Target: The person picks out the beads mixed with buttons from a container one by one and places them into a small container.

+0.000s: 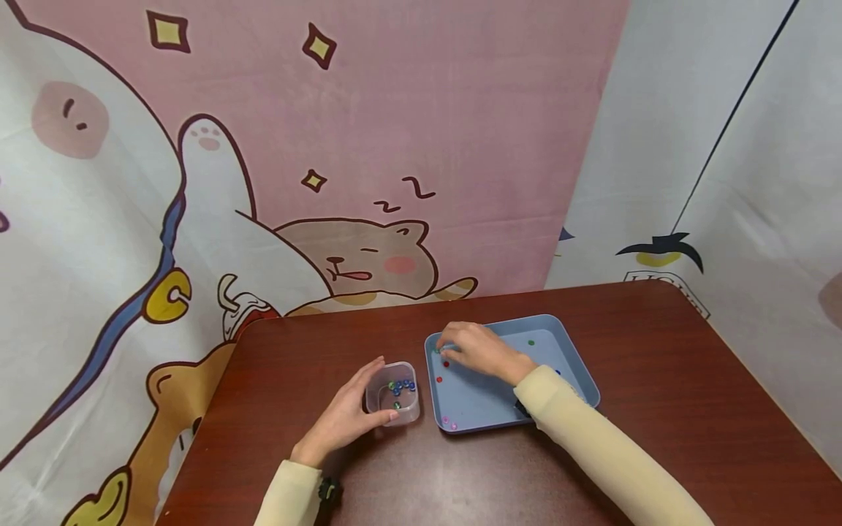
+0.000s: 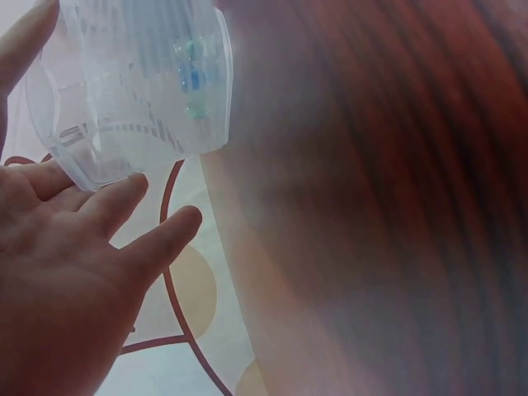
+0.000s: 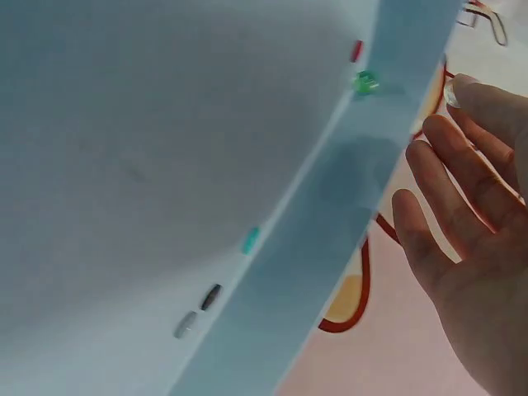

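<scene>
My left hand (image 1: 347, 410) holds a clear plastic container (image 1: 409, 415) from its left side, thumb at the near wall and fingers at the far one. Inside it lie several blue and green beads (image 1: 397, 390). Over the far left corner of a blue tray (image 1: 473, 422) is my right hand (image 1: 483, 351). In the right wrist view, its thumb and index finger meet on a small pale, clear bead (image 3: 451, 93), while the other fingers stay spread. Close to the fingertips, a green bead (image 3: 365, 82) sits in the tray's corner.
Red beads (image 1: 439, 379) and pink beads (image 1: 453, 426) lie along the tray's left side. Farther right in it are a green bead (image 1: 531, 342) and a blue one (image 1: 558, 372). Container and tray stand side by side on a dark red wooden table (image 1: 460, 475), with a cartoon-printed curtain (image 1: 460, 146) behind.
</scene>
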A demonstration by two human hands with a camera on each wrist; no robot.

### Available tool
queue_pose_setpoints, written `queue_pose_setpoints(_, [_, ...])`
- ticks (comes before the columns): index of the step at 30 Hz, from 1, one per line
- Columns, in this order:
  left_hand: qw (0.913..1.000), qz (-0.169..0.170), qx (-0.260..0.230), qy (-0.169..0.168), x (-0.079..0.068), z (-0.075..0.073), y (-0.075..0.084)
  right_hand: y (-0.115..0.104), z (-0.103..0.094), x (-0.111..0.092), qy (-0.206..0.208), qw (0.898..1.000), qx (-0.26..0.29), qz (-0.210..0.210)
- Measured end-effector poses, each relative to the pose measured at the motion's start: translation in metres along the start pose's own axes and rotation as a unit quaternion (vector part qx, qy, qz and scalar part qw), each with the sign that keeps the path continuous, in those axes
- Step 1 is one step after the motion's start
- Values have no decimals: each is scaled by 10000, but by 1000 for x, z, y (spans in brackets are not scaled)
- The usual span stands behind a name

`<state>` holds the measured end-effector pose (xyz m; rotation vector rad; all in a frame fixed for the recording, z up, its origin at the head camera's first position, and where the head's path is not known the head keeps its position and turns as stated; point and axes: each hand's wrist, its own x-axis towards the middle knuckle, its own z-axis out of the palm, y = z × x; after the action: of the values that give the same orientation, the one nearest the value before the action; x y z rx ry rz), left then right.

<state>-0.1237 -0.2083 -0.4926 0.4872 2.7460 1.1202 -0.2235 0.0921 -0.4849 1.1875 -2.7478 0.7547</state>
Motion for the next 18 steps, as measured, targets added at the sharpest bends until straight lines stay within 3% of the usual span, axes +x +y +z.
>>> queue_pose_setpoints(9, [10000,8,-17,-15,1,0,0,-9,-18,-3,430,9990,87,-107])
queue_pose_setpoints(18, [10000,15,-65,-31,1,-1,1,-19,-37,-7,635,9974,334,41])
